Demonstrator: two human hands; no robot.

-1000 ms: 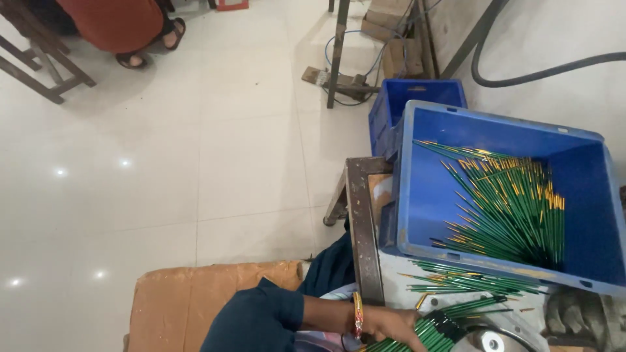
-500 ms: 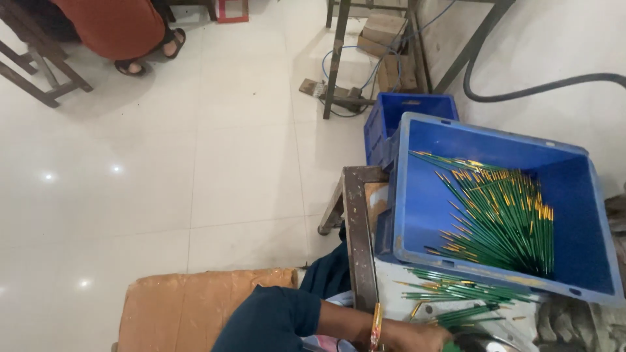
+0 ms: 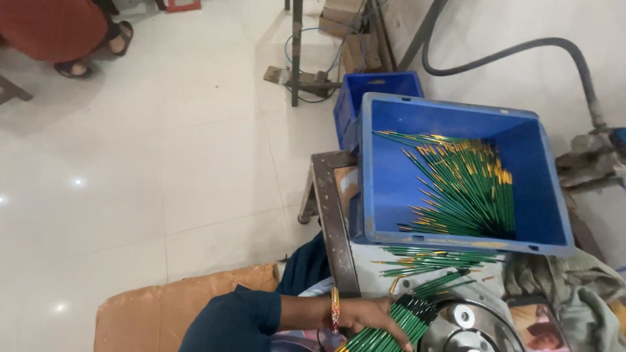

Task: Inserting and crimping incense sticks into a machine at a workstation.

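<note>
Green sticks (image 3: 385, 329): my left hand (image 3: 365, 316) clamps the bundle near the metal disc (image 3: 466, 322); I keep ends aligned. Right hand unseen.

Brown cardboard boxes (image 3: 342, 13) stand on the floor by the far wall.

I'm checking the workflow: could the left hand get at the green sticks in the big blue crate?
Probably yes: the blue crate is open-topped, nothing covers its green sticks, though the left hand already grips a bundle.

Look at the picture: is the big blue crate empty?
No, the crate holds a heap of green sticks with yellow tips.
</note>
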